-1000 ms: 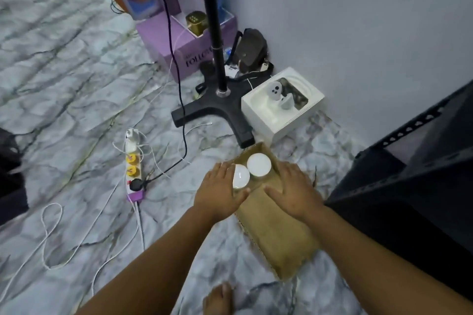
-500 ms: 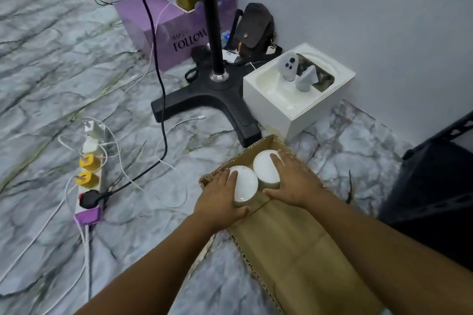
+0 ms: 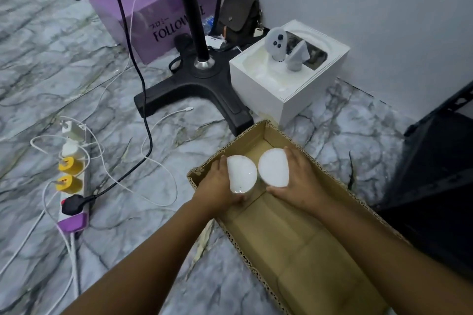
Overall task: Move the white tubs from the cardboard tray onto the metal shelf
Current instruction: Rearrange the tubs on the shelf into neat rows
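Note:
Two white tubs stand side by side in the far end of the cardboard tray [image 3: 307, 243] on the marble floor. My left hand [image 3: 215, 186] grips the left tub [image 3: 242, 174] from its left side, thumb curled under its near edge. My right hand [image 3: 299, 181] grips the right tub [image 3: 273, 167] from its right side. Both round white lids face up. The black metal shelf [image 3: 435, 186] stands at the right edge of view, close beside the tray.
A black stand base [image 3: 202, 84] and a white box [image 3: 289, 79] holding controllers sit just beyond the tray. A power strip [image 3: 71, 186] with plugs and loose white cables lies on the floor at left. A purple box [image 3: 153, 20] stands by the wall.
The view has come closer to the tray. Both hands have slid from above the tubs to their outer sides and now wrap around them.

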